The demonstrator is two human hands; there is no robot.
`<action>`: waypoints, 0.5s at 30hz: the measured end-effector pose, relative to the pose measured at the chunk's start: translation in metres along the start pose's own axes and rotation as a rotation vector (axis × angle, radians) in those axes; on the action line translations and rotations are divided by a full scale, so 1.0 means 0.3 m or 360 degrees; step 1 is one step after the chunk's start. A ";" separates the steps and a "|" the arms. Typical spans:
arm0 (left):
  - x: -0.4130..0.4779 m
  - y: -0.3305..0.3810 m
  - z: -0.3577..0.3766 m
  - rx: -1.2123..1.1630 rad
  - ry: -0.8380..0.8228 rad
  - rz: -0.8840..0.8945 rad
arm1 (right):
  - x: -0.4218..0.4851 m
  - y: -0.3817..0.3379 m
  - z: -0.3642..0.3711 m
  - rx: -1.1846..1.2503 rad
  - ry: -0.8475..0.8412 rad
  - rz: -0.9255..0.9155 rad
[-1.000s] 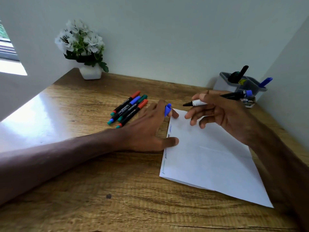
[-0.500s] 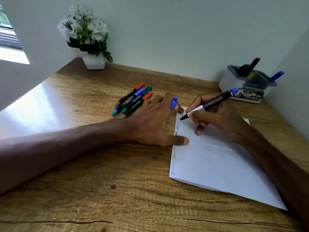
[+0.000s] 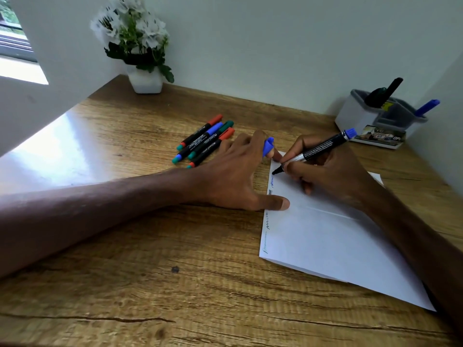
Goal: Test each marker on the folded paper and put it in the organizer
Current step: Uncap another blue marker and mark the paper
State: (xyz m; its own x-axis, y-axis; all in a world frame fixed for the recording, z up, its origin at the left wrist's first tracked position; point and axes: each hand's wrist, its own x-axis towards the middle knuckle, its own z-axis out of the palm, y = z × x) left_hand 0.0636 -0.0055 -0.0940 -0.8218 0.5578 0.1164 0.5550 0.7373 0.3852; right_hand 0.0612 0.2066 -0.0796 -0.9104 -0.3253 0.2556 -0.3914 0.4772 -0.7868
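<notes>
Nearest on the wooden desk (image 3: 175,284) lies one folded paper (image 3: 338,246), to the right of centre, with a few short test marks running up its left edge. The left hand (image 3: 233,176) lies spread and flat, its thumb pressing the paper's left edge, and one blue cap (image 3: 268,146) is pinched between two of its far fingers. The right hand (image 3: 333,176) is closed round one marker (image 3: 323,149) in a writing grip, over the far left corner of the sheet.

A second ago that marker was held roughly level above the paper. Half a second ago it was tilting down, and now its tip sits at the paper's edge, right by a small blue scribble. So the test of this marker looks to be under way; what remains for it, I judge, is the cap going back on and the trip to the organizer.

Further off, left of the hands, four loose markers (image 3: 205,141) lie side by side, touching: two with red caps, one blue, one green, all capped and seemingly untested. At the far right corner stands one organizer (image 3: 355,118), holding two: a black marker (image 3: 390,88) and a blue marker (image 3: 427,107). That makes seven markers in all. Far left sits one potted plant (image 3: 140,46)
</notes>
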 end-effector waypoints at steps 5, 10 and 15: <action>-0.003 0.004 -0.002 -0.0017 0.0007 0.0013 | 0.000 -0.003 -0.004 -0.0002 0.0004 0.0028; -0.009 0.010 -0.009 -0.0038 0.0001 0.0009 | 0.002 -0.006 0.000 -0.0024 0.0018 0.0031; -0.007 0.009 -0.009 -0.0053 -0.0010 -0.0003 | 0.004 -0.001 -0.006 -0.0043 0.0028 0.0049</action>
State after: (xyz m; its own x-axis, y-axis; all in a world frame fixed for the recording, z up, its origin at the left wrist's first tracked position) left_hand 0.0664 -0.0058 -0.0907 -0.8220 0.5587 0.1101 0.5487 0.7253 0.4158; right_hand 0.0599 0.2075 -0.0780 -0.9242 -0.2956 0.2418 -0.3665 0.5084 -0.7792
